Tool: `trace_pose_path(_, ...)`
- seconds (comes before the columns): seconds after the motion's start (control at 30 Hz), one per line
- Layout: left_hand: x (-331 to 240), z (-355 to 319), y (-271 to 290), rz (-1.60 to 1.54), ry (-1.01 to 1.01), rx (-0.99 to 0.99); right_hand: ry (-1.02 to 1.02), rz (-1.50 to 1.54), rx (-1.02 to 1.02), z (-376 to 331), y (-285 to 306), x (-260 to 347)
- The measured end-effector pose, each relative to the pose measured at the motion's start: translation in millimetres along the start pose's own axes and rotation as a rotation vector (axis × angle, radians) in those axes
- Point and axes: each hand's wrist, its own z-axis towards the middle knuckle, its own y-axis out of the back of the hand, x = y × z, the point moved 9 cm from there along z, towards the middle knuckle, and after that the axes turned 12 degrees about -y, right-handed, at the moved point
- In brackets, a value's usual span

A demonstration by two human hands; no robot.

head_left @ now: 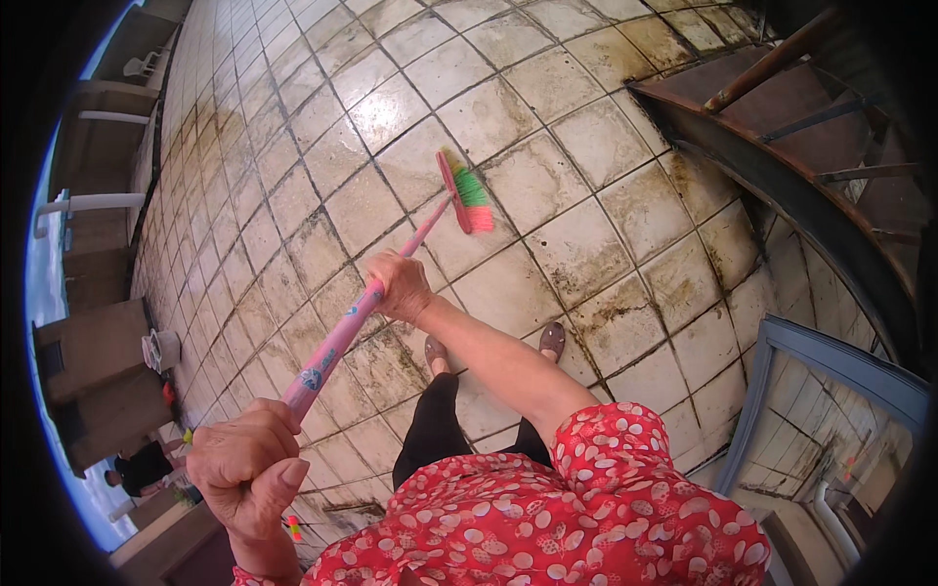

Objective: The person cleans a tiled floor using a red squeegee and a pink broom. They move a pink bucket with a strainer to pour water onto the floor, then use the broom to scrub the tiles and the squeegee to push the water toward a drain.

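Both hands grip a pink broom handle that slants from near left up to the far middle. The left hand closes around its near end, and the right hand clasps it farther along. The broom head, with green and pink bristles, rests on the stained tiled floor. Two feet in brown shoes stand on the tiles. A rusty metal staircase rises at far right, and a blue door frame stands at near right.

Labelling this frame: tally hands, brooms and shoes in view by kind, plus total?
Hands: 2, left hand and right hand, both gripping the handle
Brooms: 1, pink broom with green and pink bristles
Shoes: 2, left shoe, right shoe
Total: 5
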Motion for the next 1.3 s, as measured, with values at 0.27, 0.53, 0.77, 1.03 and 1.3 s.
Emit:
trace_pose_path(0.27,-53.6,-5.9,28.9,-0.492,-0.104,-0.08,0.143,-0.266,0.009,-16.7,113.9,52.9)
trace_pose_path(0.53,131.1,-15.4,-200.3,-0.83,0.196,0.232,-0.335,-0.627,0.259,-111.8,239.4,-187.9)
trace_pose_path(0.77,150.4,65.5,36.8,-0.543,0.215,-0.108,-0.213,-0.389,0.323,57.6,35.9,-95.6)
trace_pose_path(1.03,51.0,140.4,83.8,0.009,-0.168,-0.096,0.334,-0.002,0.235,226.7,-69.4,60.1)
trace_pose_path(1.3,185.2,175.7,49.3,-0.74,0.104,-0.184,-0.075,-0.616,0.169,183.8,110.1,-98.5)
